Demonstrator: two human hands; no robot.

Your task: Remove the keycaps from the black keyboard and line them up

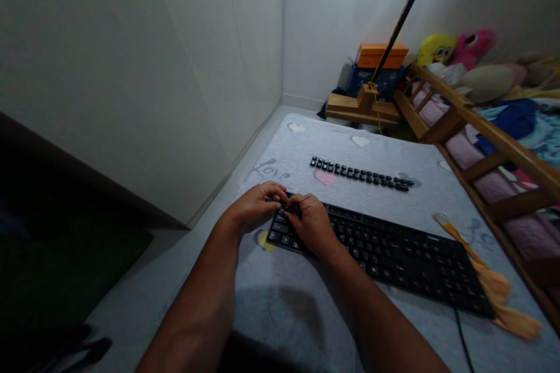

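A black computer keyboard [394, 250] lies aslant on the patterned cloth. At its far left corner my left hand [258, 203] bends its fingers over the edge, thumb and forefinger gripping the keyboard there. Right beside it, my right hand [312, 224] is closed in a pinch over the upper left keys. Something small and dark shows between its fingers, too hidden to name. Beyond the keyboard, loose black keycaps [350, 173] lie in two rows. Toward the right end are a brush [450, 226] and an orange cloth [499, 291], partly behind the keyboard.
The patterned cloth [280, 315] covers the surface under the keyboard. A pale cabinet [196, 70] stands to the left. On the right runs a wooden bed rail [503, 134]. A wooden stand [363, 106] with a slanted pole and an orange box [380, 55] are at the back.
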